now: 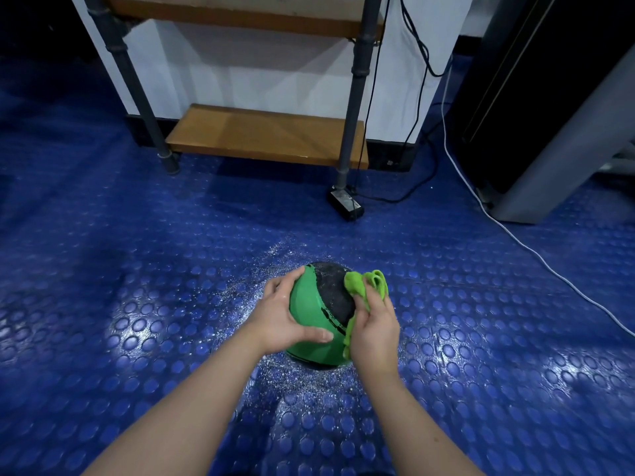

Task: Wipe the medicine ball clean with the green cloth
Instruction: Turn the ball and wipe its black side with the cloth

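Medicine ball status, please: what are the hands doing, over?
Left hand pressed on medicine ball, steadying. Right hand grips green cloth against ball's right side. Ball on blue floor, white specks around; nothing blocking.

My bare forearms reach forward and down, side by side. My left hand (288,316) lies spread against the left side of the medicine ball (309,304), thumb across its front. My right hand (374,333) clutches the bunched green cloth (356,286) against its right side.
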Available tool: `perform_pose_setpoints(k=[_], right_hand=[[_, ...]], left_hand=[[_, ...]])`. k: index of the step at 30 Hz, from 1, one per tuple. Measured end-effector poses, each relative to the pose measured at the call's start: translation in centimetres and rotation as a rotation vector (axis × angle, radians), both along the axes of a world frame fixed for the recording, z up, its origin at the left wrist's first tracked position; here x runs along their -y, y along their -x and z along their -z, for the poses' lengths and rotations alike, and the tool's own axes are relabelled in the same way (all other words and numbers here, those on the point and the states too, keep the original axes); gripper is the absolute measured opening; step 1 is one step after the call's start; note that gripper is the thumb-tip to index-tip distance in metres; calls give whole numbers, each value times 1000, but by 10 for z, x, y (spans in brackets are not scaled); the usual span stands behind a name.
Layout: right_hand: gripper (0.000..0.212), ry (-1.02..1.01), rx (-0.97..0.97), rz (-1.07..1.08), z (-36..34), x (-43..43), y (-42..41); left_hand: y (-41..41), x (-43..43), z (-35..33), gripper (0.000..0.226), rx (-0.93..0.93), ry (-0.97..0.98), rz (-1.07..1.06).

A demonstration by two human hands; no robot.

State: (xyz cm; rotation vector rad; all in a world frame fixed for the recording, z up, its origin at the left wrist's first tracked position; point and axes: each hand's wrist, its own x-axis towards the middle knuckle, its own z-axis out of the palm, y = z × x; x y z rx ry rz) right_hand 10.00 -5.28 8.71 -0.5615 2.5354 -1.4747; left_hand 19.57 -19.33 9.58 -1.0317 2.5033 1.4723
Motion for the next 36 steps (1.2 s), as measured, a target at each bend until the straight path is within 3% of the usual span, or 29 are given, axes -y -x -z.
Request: perform_pose_setpoints(k=[5,8,12,14,16,19,22,27,31,33,36], right_hand=[[29,-72,126,146,-10,10,9],[34,-115,358,201,-12,9,28],[41,-43,590,118,10,-4,59],[33,-24,486,143,11,-10,55],[42,-42,272,69,3,-9,35],[48,-129,158,-98,1,3,8],[48,-152,243,-28,7,14,24],[44,-188,558,75,-2,18,54],[46,-251,625,40,-8,16,62],[47,-271,527,39,-13,16,58],[44,-315,137,-80,-28,22,36]], left_hand=[[-2,-2,2,134,-12,6,-16],[-1,-5,1,133,-4,32,-1],[-1,-4,1,134,2,4,-2],[-2,-3,1,135,-1,-10,-3],[-1,-2,1,134,-5,-19,-20],[-5,0,4,132,-25,-21,-25],[-10,1,7,131,-58,-10,-12],[-7,-2,6,132,-55,23,34],[-13,1,12,136,-64,14,47],[-15,2,12,137,-58,6,56],[-14,2,11,136,-46,29,62]])
